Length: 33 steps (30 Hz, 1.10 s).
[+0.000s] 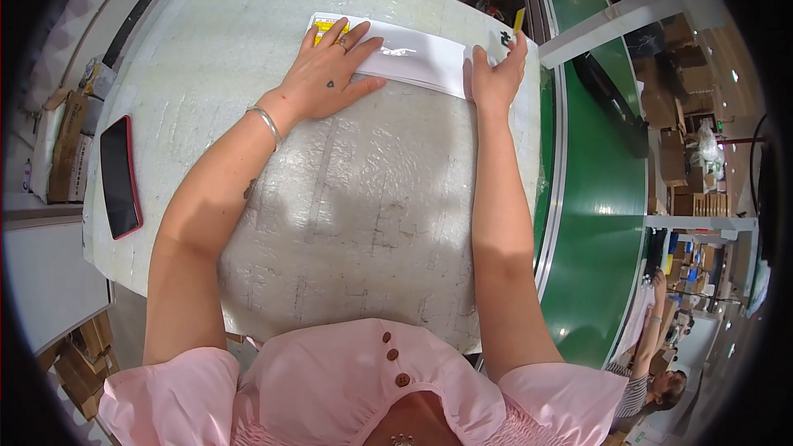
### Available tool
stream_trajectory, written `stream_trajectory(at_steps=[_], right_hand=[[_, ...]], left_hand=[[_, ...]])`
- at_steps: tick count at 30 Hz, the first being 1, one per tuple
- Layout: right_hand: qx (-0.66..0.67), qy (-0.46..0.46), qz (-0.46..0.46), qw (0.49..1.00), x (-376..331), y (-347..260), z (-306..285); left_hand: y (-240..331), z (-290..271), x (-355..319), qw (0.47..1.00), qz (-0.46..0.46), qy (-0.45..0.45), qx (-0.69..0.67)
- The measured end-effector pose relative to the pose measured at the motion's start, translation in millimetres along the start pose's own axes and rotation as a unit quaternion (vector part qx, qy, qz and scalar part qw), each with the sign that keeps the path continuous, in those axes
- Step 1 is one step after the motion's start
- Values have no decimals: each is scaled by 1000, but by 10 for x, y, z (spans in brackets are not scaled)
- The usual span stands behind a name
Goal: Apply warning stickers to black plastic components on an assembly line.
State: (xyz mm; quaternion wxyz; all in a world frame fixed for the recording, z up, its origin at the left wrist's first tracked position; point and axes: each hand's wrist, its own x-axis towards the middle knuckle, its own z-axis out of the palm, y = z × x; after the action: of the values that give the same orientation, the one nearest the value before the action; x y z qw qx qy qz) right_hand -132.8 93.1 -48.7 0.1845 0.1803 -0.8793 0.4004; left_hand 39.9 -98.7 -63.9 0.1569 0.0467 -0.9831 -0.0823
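A long white flat packet (pixel 425 62), perhaps folded paper or a sleeve, lies across the far part of the table. Its left end carries a yellow printed label (pixel 330 29). My left hand (pixel 334 74) rests on that end with fingers spread, wearing a ring and a bangle. At the packet's right end is my right hand (pixel 498 81), thumb and forefinger apart by the short edge; its other fingers are mostly hidden. A narrow yellow strip (pixel 519 21) stands just beyond the right fingertips; whether they touch it I cannot tell. Small black marks (pixel 505 37) show beside it.
Clear plastic film covers the pale tabletop (pixel 372 198). A dark-screened phone with a red edge (pixel 121 177) lies at the left. Beyond the right edge runs a green conveyor belt (pixel 599 231) with a metal rail. Another person (pixel 652 380) works at the far right. Cardboard boxes (pixel 68 144) stand left.
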Motion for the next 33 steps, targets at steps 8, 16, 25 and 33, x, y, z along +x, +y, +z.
stream_trajectory(at_steps=[8, 16, 25, 33], right_hand=[[229, 203, -167, 937, 102, -132, -189], [268, 287, -112, 913, 528, 294, -812], [-34, 116, 128, 984, 1548, 2336, -1154], [-225, 114, 116, 961, 1306, 2302, -1559]], left_hand=[[66, -89, 38, 999, 0, -33, -4], [156, -261, 99, 979, 72, 149, -116], [258, -208, 123, 984, 108, 109, -92], [249, -192, 104, 983, 71, 91, -143]])
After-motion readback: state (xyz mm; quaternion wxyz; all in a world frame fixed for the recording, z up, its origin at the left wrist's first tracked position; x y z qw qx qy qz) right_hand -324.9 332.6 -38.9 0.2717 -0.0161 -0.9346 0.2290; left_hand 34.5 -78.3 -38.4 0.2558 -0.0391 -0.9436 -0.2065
